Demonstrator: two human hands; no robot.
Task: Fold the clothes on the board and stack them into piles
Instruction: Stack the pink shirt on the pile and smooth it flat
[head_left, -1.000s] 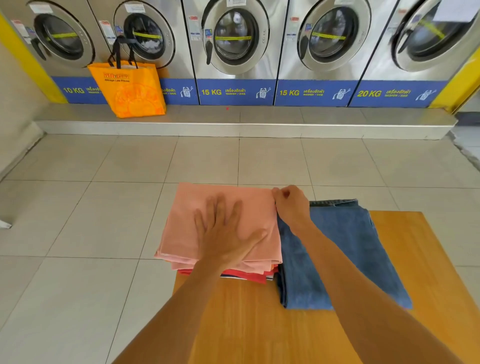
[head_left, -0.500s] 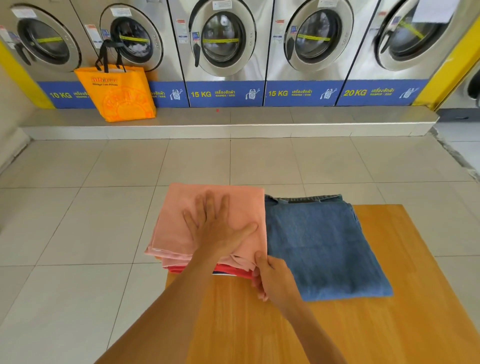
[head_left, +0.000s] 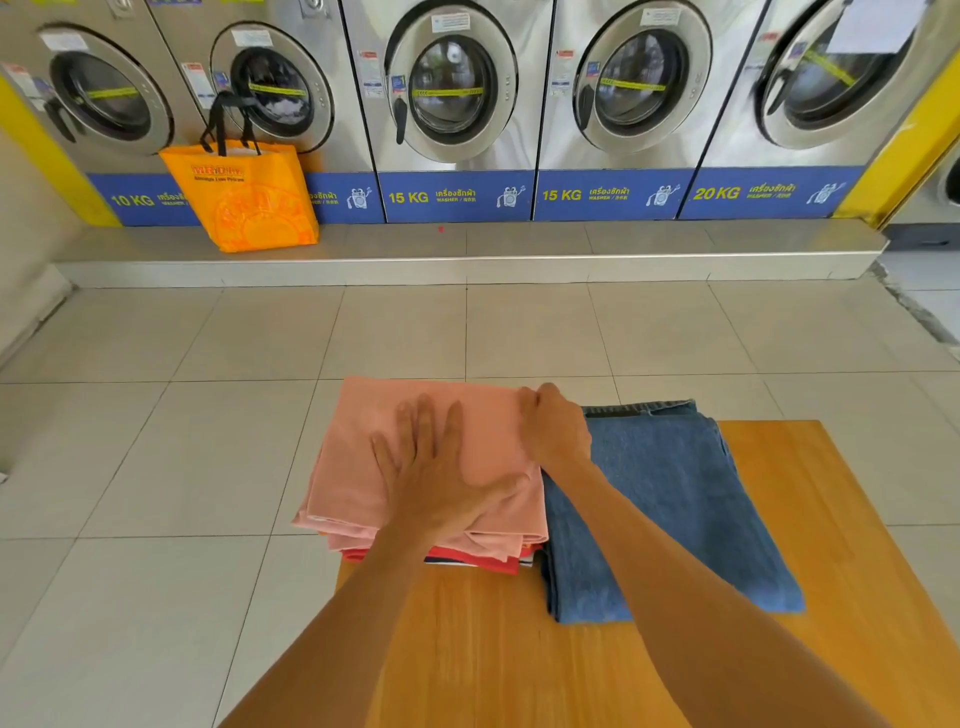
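1. An orange shopping bag with black handles (head_left: 244, 195) stands on the ledge by the steel washing machines (head_left: 449, 98); its contents cannot be seen
2. The folded pink cloth (head_left: 415, 415) tops a pile on the wooden board (head_left: 519, 649), touching the folded blue jeans (head_left: 670, 499)
3. The left hand (head_left: 436, 478) presses flat, fingers straight
4. The right hand (head_left: 553, 428), at the pile's near corner half a second ago, now pinches the cloth's far corner

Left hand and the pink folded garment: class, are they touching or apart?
Touching. The head view shows the left hand lying flat, fingers spread, on top of the pink folded garment.
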